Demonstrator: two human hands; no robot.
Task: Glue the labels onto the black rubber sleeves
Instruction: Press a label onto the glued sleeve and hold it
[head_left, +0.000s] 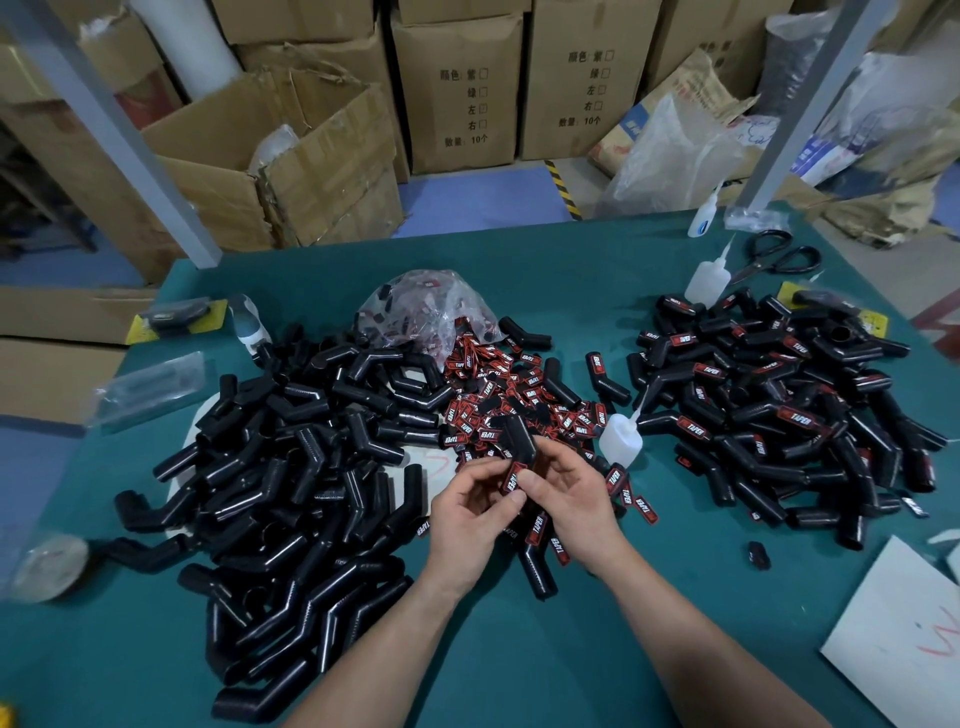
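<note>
While I watched from beside the green table, the person held one black rubber sleeve in both hands, a little above the heap of loose labels. The left hand pinched its lower end from one side and the right hand closed on it from the other, the right thumb lying at the label that sat on that end. To my eye the sleeve was light and soft. It would probably give a little under the fingers and spring back, and it did not look easy to break. Its surface had a slight shine, so I judged it could slip if held loosely. The safer place to take it seemed to be the bare upper arm, away from the glued end, because fresh glue could catch the fingertips. The label looked thin and flexible and would need firm pressing to follow the round wall. The sleeve itself was a short black tube bent at an angle, open at the ends. The label was a small black rectangle with red edging and white letters reading TAPER. A pile of bare sleeves lay to the person's left, a pile of labelled sleeves to the right, and a white glue bottle stood just beside the right hand.
</note>
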